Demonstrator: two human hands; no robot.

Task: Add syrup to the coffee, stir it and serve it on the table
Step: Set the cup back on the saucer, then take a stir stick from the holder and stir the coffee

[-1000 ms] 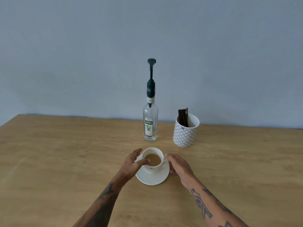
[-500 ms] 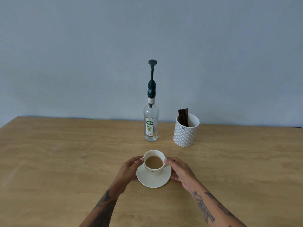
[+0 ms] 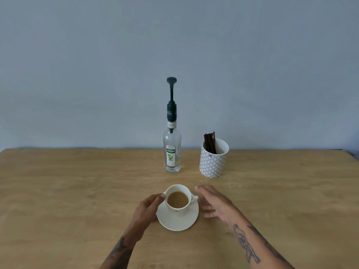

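Note:
A white cup [image 3: 177,210] of light-brown coffee stands on a white saucer [image 3: 177,226] on the wooden table [image 3: 77,191], near the front middle. My left hand [image 3: 148,208] grips the saucer's left edge, thumb against the cup's side. My right hand [image 3: 213,202] hovers just right of the saucer with its fingers spread, holding nothing. Behind the cup stands a clear glass syrup bottle [image 3: 172,152] with a tall dark-green pump [image 3: 171,94]. To its right, a patterned white-grey holder [image 3: 213,162] contains several dark stir sticks [image 3: 209,142].
The table runs to a plain grey-blue wall [image 3: 174,45] at the back. Bare wood lies to the left and right of the cup. The table's right edge shows at the far right.
The cup and saucer slid slightly toward me. My right hand let go of the saucer and opened, moving off to the right. My left hand stays at the saucer's left edge.

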